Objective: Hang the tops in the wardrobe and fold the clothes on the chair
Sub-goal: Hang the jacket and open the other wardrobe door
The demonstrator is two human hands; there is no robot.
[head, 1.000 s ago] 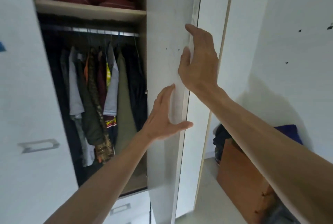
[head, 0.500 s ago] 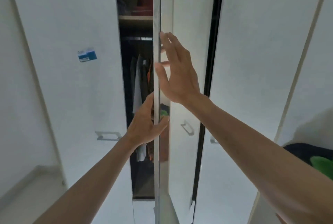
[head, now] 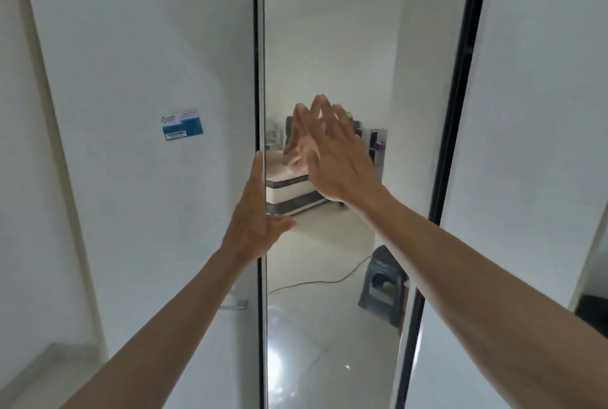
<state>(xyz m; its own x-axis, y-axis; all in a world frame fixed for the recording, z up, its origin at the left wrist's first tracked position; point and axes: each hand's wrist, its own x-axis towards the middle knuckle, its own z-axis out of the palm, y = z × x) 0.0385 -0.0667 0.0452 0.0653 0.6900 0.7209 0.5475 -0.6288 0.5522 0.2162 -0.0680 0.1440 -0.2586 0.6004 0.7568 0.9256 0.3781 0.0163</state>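
The wardrobe's mirrored door stands flush between the white doors, and nothing inside the wardrobe shows. My right hand lies flat against the mirror with its fingers spread, holding nothing. My left hand rests at the mirror door's left edge, fingers straight along the seam and thumb on the glass. Hanging tops, the chair and its clothes are all out of sight.
A white door on the left bears a blue sticker and a metal handle. Another white door stands on the right. The mirror reflects a bed, a grey stool, a cable and glossy floor behind me.
The wardrobe door has swung from open to shut, hiding the hanging clothes. Both hands followed it; the right hand moved from the door's edge to flat on the mirror.
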